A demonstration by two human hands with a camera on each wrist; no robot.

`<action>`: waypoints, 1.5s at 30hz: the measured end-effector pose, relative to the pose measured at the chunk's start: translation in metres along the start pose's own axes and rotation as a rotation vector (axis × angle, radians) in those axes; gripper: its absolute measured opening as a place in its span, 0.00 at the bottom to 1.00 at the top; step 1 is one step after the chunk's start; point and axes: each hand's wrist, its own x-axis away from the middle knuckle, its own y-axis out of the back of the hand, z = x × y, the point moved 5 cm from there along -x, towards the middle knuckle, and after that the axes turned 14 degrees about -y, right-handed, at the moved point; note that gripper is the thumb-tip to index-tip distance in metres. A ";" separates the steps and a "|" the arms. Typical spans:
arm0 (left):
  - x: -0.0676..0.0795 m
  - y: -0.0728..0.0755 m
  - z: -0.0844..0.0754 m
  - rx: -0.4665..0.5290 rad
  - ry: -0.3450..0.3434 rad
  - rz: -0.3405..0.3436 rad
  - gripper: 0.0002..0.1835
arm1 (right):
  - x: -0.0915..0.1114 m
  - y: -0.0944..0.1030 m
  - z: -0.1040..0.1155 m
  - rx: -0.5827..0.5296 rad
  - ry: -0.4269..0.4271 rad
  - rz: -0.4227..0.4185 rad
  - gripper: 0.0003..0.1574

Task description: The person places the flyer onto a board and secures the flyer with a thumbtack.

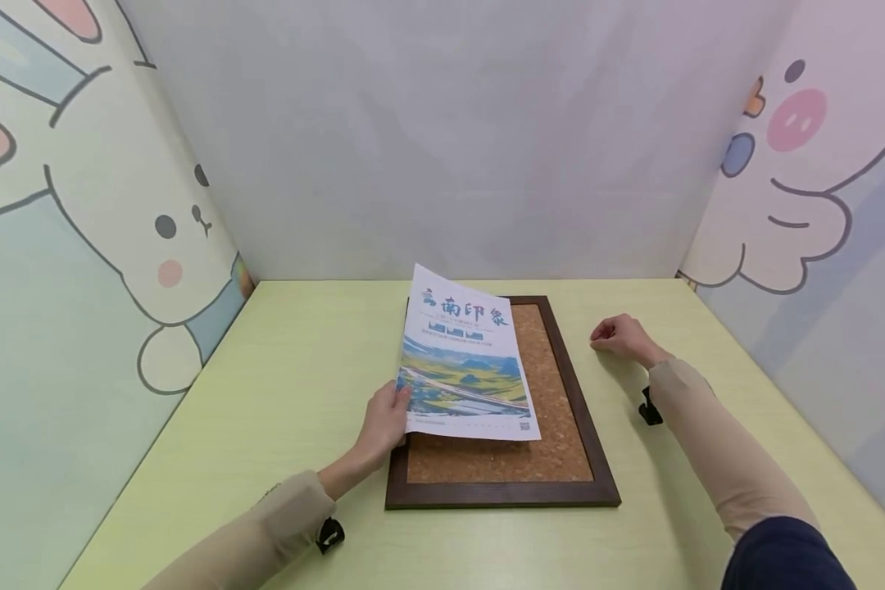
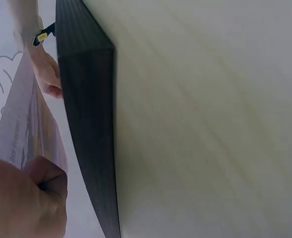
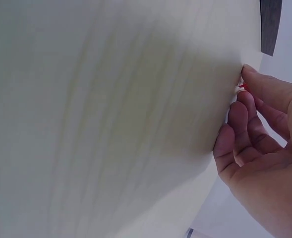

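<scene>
My left hand (image 1: 385,418) grips the lower left edge of a printed poster (image 1: 463,369), thumb on top. The poster shows a landscape picture under large lettering and hangs tilted over a cork board (image 1: 560,393) with a dark wooden frame. It hides much of the cork's left and upper part. To the right of the board, my right hand (image 1: 627,338) is down at the tabletop with its fingers bent. In the right wrist view, a small red pin (image 3: 243,86) shows between thumb and fingertips, mostly covered by them.
The pale wood-grain table (image 1: 295,360) runs back to a plain grey-white wall (image 1: 457,147). Side panels with a cartoon rabbit (image 1: 133,205) and a cartoon bird (image 1: 796,180) close in the left and right. The board's frame corner (image 2: 86,52) rises thickly in the left wrist view.
</scene>
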 end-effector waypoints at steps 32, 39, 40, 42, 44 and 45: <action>0.013 -0.033 -0.004 0.069 0.067 0.136 0.19 | 0.002 0.000 -0.001 0.000 -0.003 0.003 0.10; 0.014 -0.036 -0.005 0.071 0.082 0.156 0.19 | 0.002 0.001 -0.001 -0.003 -0.017 0.004 0.10; 0.014 -0.036 -0.005 0.071 0.079 0.159 0.19 | 0.003 0.001 -0.001 -0.004 -0.016 0.004 0.10; 0.014 -0.036 -0.005 0.085 0.087 0.166 0.19 | 0.003 0.002 -0.001 -0.005 -0.017 0.003 0.10; 0.014 -0.037 -0.006 0.101 0.086 0.175 0.19 | 0.004 0.002 -0.001 -0.004 -0.015 0.004 0.10; 0.014 -0.037 -0.006 0.106 0.085 0.182 0.19 | 0.004 0.002 -0.001 -0.004 -0.016 0.004 0.11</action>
